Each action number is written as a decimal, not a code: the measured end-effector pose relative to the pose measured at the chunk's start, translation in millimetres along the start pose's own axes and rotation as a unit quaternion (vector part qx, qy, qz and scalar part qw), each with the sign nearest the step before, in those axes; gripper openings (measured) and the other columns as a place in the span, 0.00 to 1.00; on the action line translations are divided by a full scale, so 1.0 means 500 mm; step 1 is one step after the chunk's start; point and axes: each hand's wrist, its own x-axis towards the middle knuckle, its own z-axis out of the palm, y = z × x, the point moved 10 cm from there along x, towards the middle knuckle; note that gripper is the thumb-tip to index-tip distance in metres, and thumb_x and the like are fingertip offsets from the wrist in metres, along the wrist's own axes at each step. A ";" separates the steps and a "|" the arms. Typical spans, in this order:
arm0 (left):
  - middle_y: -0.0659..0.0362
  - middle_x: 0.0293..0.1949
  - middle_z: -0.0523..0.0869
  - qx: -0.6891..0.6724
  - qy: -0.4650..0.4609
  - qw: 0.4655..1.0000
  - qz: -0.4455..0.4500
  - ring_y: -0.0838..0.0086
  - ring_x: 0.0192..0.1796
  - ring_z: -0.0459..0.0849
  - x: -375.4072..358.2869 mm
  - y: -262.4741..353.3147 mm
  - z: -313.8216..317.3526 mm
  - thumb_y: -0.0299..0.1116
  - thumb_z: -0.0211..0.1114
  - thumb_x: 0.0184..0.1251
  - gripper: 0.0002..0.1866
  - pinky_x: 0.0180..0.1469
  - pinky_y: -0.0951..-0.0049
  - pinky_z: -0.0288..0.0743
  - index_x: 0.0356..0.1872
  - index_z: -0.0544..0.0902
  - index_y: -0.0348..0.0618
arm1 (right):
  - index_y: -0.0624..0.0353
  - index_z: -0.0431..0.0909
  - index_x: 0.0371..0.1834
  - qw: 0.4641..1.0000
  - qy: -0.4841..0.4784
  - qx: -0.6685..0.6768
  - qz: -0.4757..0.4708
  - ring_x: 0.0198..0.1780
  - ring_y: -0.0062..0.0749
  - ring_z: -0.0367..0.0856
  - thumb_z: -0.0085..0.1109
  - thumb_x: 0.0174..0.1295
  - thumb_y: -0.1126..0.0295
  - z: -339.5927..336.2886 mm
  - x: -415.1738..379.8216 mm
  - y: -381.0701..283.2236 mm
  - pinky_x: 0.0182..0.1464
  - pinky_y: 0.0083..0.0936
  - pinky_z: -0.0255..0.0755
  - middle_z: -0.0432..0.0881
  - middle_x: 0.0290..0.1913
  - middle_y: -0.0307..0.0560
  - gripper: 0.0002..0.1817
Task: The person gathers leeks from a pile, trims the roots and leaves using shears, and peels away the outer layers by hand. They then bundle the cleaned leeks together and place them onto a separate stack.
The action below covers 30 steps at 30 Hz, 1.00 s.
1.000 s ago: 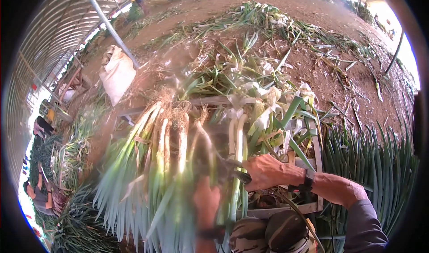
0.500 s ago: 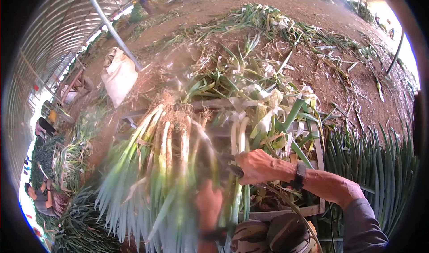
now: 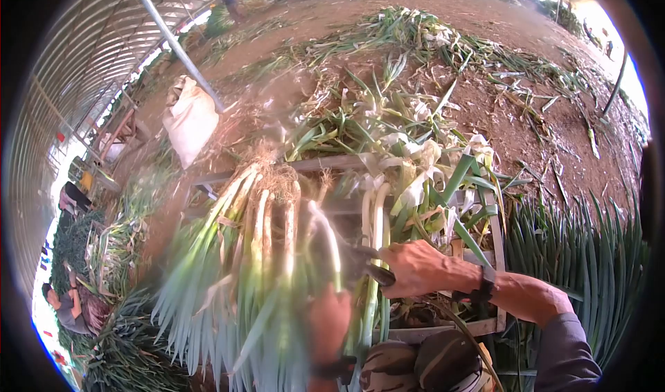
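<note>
Near the middle bottom, my left hand (image 3: pixel 330 323), slightly blurred, is closed round the green part of a long green onion (image 3: pixel 332 246). Its white shank points up and away from me. To its right, my right hand (image 3: pixel 429 269) is wrapped round a dark handheld tool (image 3: pixel 379 274), whose narrow end points left toward the onion; its exact kind is unclear. A row of unpeeled green onions (image 3: pixel 267 236) with brown roots lies to the left of my left hand. A couple of white-stemmed onions (image 3: pixel 377 219) stand between the hands, behind the tool.
A wooden frame (image 3: pixel 497 260) with peeled leaves and husks (image 3: pixel 422 167) lies ahead. More green onions (image 3: pixel 568 267) are piled at the right. A pale sack (image 3: pixel 190 122) leans by a metal pole (image 3: pixel 173 42). Another person (image 3: pixel 69 309) works at the far left.
My right hand and the tool have moved slightly right and down. The held onion's shank shows whiter and sharper, with my left hand still round it.
</note>
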 end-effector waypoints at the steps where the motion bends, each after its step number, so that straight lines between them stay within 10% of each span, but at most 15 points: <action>1: 0.38 0.36 0.88 0.001 -0.002 1.000 0.029 0.44 0.41 0.88 -0.009 0.005 0.017 0.44 0.61 0.72 0.26 0.51 0.51 0.80 0.59 0.81 0.32 | 0.69 0.76 0.41 1.000 -0.006 0.002 -0.001 0.31 0.58 0.82 0.71 0.50 0.52 -0.002 -0.013 -0.004 0.33 0.47 0.76 0.81 0.33 0.61 0.29; 7: 0.45 0.47 0.82 0.046 0.063 0.995 0.057 0.48 0.55 0.81 0.010 0.011 -0.067 0.41 0.60 0.73 0.19 0.60 0.53 0.75 0.55 0.80 0.35 | 0.69 0.77 0.40 0.994 -0.095 0.062 0.001 0.32 0.58 0.84 0.72 0.48 0.52 0.040 -0.019 -0.011 0.35 0.46 0.78 0.82 0.31 0.61 0.29; 9: 0.45 0.49 0.81 0.114 0.157 0.977 0.086 0.49 0.57 0.80 0.030 0.004 -0.087 0.39 0.60 0.72 0.20 0.62 0.52 0.74 0.57 0.78 0.35 | 0.53 0.73 0.62 0.995 -0.064 0.030 -0.073 0.23 0.43 0.82 0.64 0.55 0.57 0.055 -0.013 -0.037 0.26 0.37 0.78 0.83 0.26 0.52 0.30; 11: 0.44 0.52 0.79 0.141 0.173 0.973 0.061 0.49 0.58 0.79 0.068 -0.027 -0.069 0.38 0.60 0.72 0.22 0.63 0.52 0.74 0.60 0.75 0.35 | 0.53 0.74 0.63 0.994 -0.058 0.010 -0.088 0.24 0.43 0.83 0.63 0.55 0.57 0.065 -0.007 -0.044 0.27 0.37 0.78 0.84 0.27 0.52 0.30; 14: 0.43 0.52 0.80 0.126 0.147 0.980 0.049 0.49 0.56 0.81 0.119 -0.035 -0.054 0.36 0.59 0.71 0.22 0.61 0.51 0.75 0.61 0.74 0.34 | 0.68 0.78 0.41 0.996 -0.077 0.013 -0.044 0.33 0.58 0.85 0.70 0.49 0.51 0.073 0.005 -0.038 0.37 0.46 0.79 0.83 0.32 0.60 0.29; 30: 0.46 0.37 0.87 0.153 0.010 0.988 -0.035 0.49 0.41 0.88 0.118 -0.033 -0.013 0.38 0.59 0.71 0.16 0.44 0.48 0.80 0.52 0.78 0.40 | 0.68 0.79 0.41 0.997 -0.070 0.024 0.001 0.36 0.59 0.85 0.70 0.49 0.51 0.066 0.005 0.008 0.41 0.48 0.79 0.83 0.34 0.62 0.29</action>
